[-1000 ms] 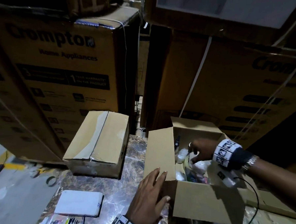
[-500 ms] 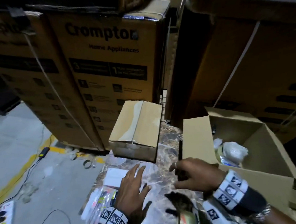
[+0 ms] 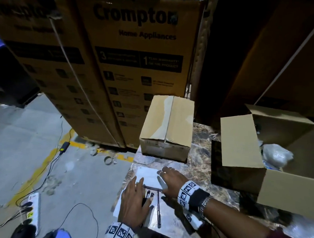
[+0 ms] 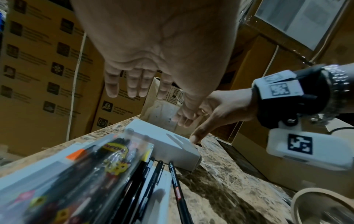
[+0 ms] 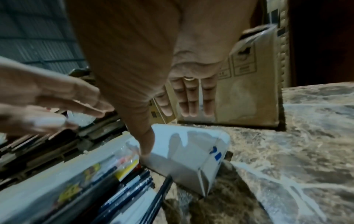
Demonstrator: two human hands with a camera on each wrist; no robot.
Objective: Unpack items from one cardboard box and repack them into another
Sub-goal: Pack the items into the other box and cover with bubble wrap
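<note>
Small white box (image 3: 149, 177) lies on the marble table (image 3: 201, 168), between both hands. Right hand (image 3: 173, 181) spreads over it, thumb touching one edge; left hand (image 3: 134, 201) hovers flat, holding nothing. It looks light and stiff. Grab its two long sides.

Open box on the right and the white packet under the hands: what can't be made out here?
- Open cardboard box, head view: contents cut off by its front wall and the frame edge; only a plastic-wrapped bundle shows.
- White packet, right wrist view: blue print blurred, unreadable.
- Left hand, head view: covers the pens.
</note>
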